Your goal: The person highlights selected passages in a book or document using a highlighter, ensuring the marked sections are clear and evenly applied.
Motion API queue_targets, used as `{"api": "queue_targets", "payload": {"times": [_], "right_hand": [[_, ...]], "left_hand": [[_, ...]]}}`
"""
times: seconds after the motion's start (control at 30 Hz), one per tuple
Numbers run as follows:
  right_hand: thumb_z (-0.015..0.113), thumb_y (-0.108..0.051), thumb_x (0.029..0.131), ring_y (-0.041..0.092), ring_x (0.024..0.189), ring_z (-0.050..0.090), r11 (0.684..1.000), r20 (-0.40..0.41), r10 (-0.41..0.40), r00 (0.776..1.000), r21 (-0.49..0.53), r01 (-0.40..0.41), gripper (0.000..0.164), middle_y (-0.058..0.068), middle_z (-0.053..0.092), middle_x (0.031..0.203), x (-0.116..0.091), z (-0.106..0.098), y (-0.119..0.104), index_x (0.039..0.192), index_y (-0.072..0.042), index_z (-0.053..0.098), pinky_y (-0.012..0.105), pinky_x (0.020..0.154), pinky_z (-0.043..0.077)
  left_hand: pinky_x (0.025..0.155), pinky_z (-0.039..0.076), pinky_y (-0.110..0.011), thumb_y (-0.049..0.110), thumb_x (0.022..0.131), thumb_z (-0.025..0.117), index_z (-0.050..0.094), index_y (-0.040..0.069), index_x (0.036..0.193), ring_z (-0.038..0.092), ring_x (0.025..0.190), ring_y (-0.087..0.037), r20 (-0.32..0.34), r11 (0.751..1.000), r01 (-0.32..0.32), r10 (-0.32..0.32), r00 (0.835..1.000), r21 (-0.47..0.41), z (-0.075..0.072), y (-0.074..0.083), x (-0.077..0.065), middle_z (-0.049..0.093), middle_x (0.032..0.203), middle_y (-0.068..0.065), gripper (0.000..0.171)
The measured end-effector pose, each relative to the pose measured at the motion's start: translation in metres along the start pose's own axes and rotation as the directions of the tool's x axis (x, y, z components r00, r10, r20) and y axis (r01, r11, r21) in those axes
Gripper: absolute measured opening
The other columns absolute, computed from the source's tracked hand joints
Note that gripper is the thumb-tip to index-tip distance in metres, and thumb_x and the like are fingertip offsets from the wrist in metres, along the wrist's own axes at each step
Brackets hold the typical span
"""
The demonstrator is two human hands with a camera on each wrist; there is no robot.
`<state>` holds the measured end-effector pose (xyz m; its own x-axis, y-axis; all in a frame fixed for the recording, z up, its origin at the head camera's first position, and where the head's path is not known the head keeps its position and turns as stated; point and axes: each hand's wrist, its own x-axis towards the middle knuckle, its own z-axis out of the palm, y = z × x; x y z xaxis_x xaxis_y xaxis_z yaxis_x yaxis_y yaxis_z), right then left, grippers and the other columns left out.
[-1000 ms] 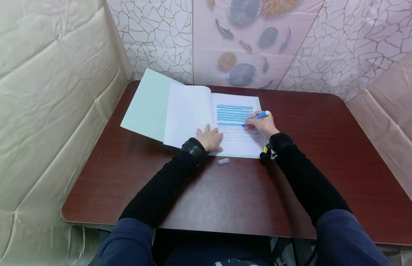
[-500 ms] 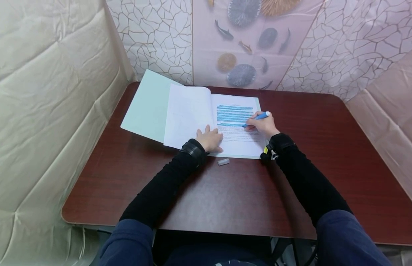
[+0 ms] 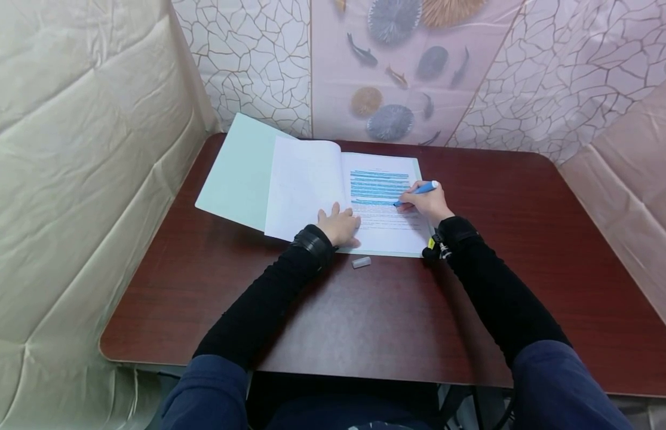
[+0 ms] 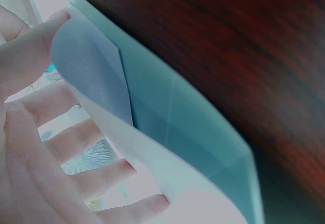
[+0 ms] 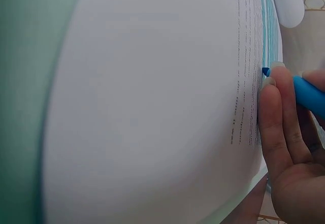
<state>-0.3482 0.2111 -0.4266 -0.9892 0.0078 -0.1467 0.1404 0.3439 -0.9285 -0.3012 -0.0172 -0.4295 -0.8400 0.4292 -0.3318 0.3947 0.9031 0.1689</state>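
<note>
A folder of white pages with a pale green cover (image 3: 238, 173) lies spread on the table. Its right-hand page (image 3: 383, 242) carries printed lines, the upper ones marked in blue. My right hand (image 3: 426, 202) pinches a blue highlighter (image 3: 425, 187), tip down at a printed line just under the marked block. In the right wrist view, the highlighter's dark blue tip (image 5: 265, 71) meets the text. My left hand (image 3: 338, 226) rests with fingers spread across the inner fold; the left wrist view shows its fingers (image 4: 76, 137) straight on the curled left page (image 4: 147, 150).
A small greyish cap (image 3: 361, 262) lies on the brown table (image 3: 359, 322) just below the folder's front edge. A patterned cloth (image 3: 392, 77) hangs behind the table, and pale quilted sheets (image 3: 85, 179) stand at both sides.
The right hand and the highlighter tip have shifted slightly to the right along the line. The left hand and the folder hold their place.
</note>
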Motion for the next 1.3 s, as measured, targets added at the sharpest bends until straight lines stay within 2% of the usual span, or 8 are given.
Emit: {"api": "queue_targets", "payload": {"times": [0.23, 0.47, 0.73, 1.1, 1.3], "right_hand": [[0.067, -0.004, 0.087, 0.034, 0.086, 0.073, 1.0, 0.006, -0.01, 1.0, -0.023, 0.01, 0.016, 0.024, 0.073, 0.096, -0.002, -0.002, 0.0, 0.093, 0.008, 0.058, 0.047, 0.083, 0.057], [0.071, -0.009, 0.085, 0.024, 0.076, 0.075, 0.999, -0.03, -0.032, 0.999, -0.027, 0.032, 0.015, 0.016, 0.076, 0.087, 0.019, -0.006, 0.025, 0.088, 0.002, 0.06, 0.037, 0.072, 0.06], [0.072, -0.011, 0.084, 0.021, 0.071, 0.074, 0.994, -0.056, -0.036, 0.998, -0.101, 0.03, 0.015, 0.014, 0.076, 0.081, 0.02, -0.007, 0.025, 0.086, 0.001, 0.062, 0.036, 0.069, 0.06], [0.071, -0.011, 0.084, 0.016, 0.067, 0.073, 0.995, -0.061, -0.044, 0.997, -0.091, 0.038, 0.016, 0.006, 0.075, 0.076, 0.021, -0.009, 0.029, 0.089, 0.001, 0.062, 0.034, 0.068, 0.06], [0.071, -0.009, 0.084, 0.015, 0.066, 0.073, 0.996, -0.066, -0.047, 0.997, -0.082, 0.041, 0.015, 0.009, 0.076, 0.079, 0.02, -0.009, 0.028, 0.09, 0.002, 0.062, 0.033, 0.068, 0.06]], "left_hand": [[0.116, 0.017, -0.062, 0.039, 0.093, 0.06, 0.041, 0.017, 0.147, 0.014, 0.149, -0.037, 0.019, 1.0, 0.011, -0.011, 1.0, 0.008, -0.003, 0.003, -0.003, 0.03, 0.158, -0.007, 0.061], [0.115, 0.019, -0.062, 0.04, 0.092, 0.062, 0.042, 0.017, 0.147, 0.016, 0.148, -0.038, -0.002, 1.0, 0.001, -0.001, 1.0, 0.011, -0.003, 0.003, -0.005, 0.032, 0.157, -0.008, 0.063], [0.114, 0.02, -0.063, 0.041, 0.091, 0.063, 0.044, 0.017, 0.145, 0.019, 0.146, -0.038, -0.017, 1.0, -0.007, 0.007, 1.0, 0.008, -0.003, 0.003, -0.006, 0.036, 0.154, -0.008, 0.063], [0.115, 0.019, -0.063, 0.04, 0.091, 0.062, 0.042, 0.017, 0.147, 0.016, 0.148, -0.039, -0.014, 1.0, -0.008, 0.008, 1.0, 0.001, -0.002, 0.003, -0.006, 0.033, 0.156, -0.008, 0.063], [0.115, 0.019, -0.063, 0.039, 0.091, 0.063, 0.042, 0.017, 0.146, 0.017, 0.148, -0.039, -0.015, 1.0, -0.009, 0.009, 1.0, -0.003, -0.003, 0.002, -0.006, 0.034, 0.156, -0.008, 0.063]]}}
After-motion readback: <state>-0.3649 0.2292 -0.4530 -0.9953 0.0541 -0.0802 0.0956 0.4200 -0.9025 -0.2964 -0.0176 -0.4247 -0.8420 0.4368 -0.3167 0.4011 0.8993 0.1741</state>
